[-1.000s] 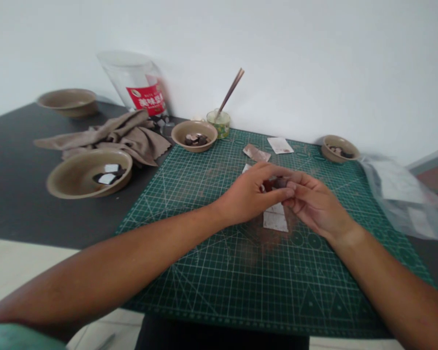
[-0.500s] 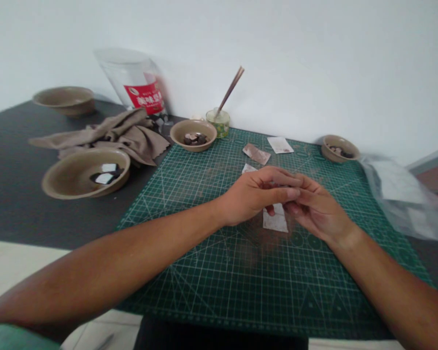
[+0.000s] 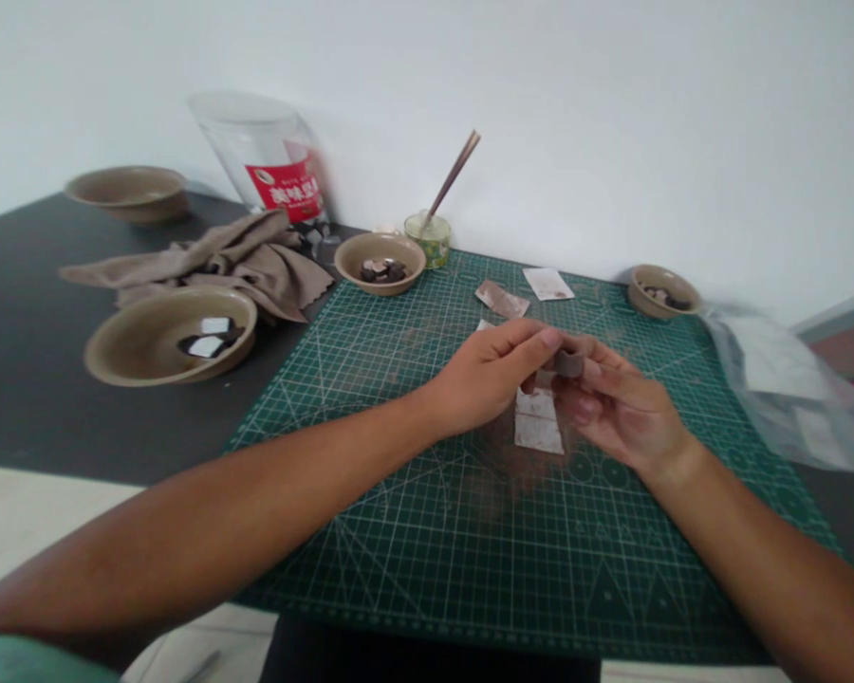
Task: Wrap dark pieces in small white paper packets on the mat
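A small grey-brown piece (image 3: 567, 363) is pinched between the fingertips of both hands, above the green cutting mat (image 3: 413, 550). My left hand (image 3: 488, 375) grips its left side, thumb on top. On the right side, my right hand (image 3: 626, 398) holds it between thumb and fingers. Just below the hands lies a stained white paper piece (image 3: 539, 432), its upper part hidden by them. Behind them on the mat are a brownish paper piece (image 3: 502, 299) and a white paper piece (image 3: 547, 284).
Bowls with dark pieces stand at the mat's back left (image 3: 380, 289), back right (image 3: 661, 308) and left (image 3: 135, 370). Chopsticks lean in a green cup (image 3: 437, 245). A brown cloth (image 3: 256, 266), a clear jar (image 3: 285, 190), another bowl (image 3: 128, 194) and a plastic bag (image 3: 789, 398) surround the mat.
My left thumb has lifted and shifted back, so the small grey-brown piece now shows between the hands. More of the white paper beneath is visible.
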{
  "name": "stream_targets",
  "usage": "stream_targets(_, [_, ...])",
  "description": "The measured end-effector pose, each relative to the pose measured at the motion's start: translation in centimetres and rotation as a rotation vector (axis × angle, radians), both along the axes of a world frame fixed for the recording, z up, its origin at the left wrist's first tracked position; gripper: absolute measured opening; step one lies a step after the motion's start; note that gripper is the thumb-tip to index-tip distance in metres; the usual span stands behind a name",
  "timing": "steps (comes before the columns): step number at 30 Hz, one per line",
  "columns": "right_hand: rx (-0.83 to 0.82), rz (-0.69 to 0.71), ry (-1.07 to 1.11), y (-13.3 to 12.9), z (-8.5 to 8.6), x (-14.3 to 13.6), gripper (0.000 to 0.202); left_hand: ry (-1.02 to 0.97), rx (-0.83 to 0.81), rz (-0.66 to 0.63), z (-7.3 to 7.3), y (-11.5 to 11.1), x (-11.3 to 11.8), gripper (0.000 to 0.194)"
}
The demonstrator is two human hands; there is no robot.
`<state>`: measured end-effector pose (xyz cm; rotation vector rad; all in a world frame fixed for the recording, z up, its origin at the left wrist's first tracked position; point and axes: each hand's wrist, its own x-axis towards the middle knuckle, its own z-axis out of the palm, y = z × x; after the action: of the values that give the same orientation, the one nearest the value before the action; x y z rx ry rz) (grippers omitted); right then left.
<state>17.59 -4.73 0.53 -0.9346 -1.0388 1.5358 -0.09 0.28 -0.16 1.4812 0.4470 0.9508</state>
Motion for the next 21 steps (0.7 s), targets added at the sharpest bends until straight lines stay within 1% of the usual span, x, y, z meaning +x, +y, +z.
stream_targets(2, [0.003,-0.021,0.013,-0.01,0.10,0.17,0.029,0.012,0.022,-0.030,-0.05,-0.04,-0.19,0.031])
stream_targets(4, [0.005,-0.038,0.000,-0.03,0.15,0.28,0.029,0.053,0.068,-0.022,-0.08,-0.15,-0.30,0.035])
stream_targets(8, [0.009,-0.053,0.001,-0.06,0.19,0.20,0.028,0.142,0.205,0.119,-0.01,-0.36,-0.23,0.034])
stream_targets(13, [0.001,-0.050,0.008,-0.09,0.14,0.01,0.029,0.172,0.375,0.196,-0.13,-0.16,-0.23,0.029])
stream_targets(15, [0.042,-0.066,-0.045,-0.19,-0.03,0.02,0.028,0.202,0.443,0.217,-0.25,0.00,-0.31,0.027])
stream_targets(18, [0.160,-0.097,-0.182,-0.43,-0.36,-0.08,0.031,0.247,0.513,0.246,-0.34,0.10,-0.39,0.024])
stream_targets(21, [0.285,-0.171,-0.344,-0.64,-0.55,-0.47,0.033,0.251,0.560,0.278,-0.37,0.05,-0.36,0.021])
